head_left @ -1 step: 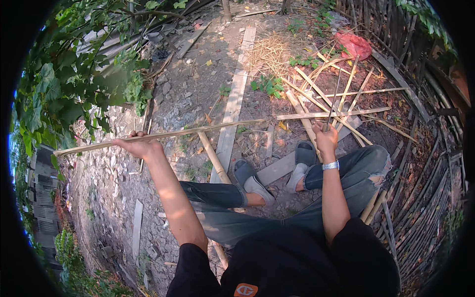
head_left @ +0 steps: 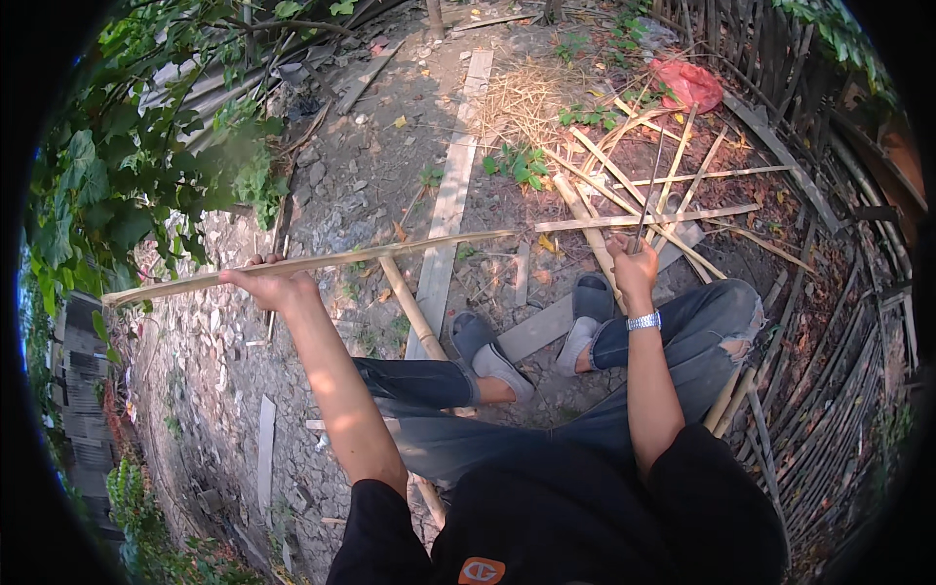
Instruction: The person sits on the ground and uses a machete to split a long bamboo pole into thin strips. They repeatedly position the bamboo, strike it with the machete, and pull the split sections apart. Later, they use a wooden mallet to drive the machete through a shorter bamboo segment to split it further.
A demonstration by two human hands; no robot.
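Sunlit bare earth (head_left: 336, 210) spreads beneath the person, with a long grey plank (head_left: 450, 195) laid across it and a heap of straw-coloured shavings (head_left: 517, 109) beyond, near a red bag (head_left: 689, 86). Very little has changed since the earlier frame: the ground, plank and bag all sit slightly further left, which looks like a small turn of the head. Both hands keep nearly the same pose, so the work seems to stand at the same stage, with no visible progress between the two frames.

Near its left end, the left hand (head_left: 278, 288) is closed around a long pale strip (head_left: 419, 246), thumb on the near side and fingertips showing beyond it. That strip extends rightward across the plank and the top of a bamboo pole (head_left: 411, 307); whether it touches either cannot be told. Its far end stops just short of another pale strip (head_left: 575, 224) lying among crossed pieces. The right hand (head_left: 636, 271) is wrapped round a thin dark tool (head_left: 652, 185) pointing away from the body, apart from the held strip.
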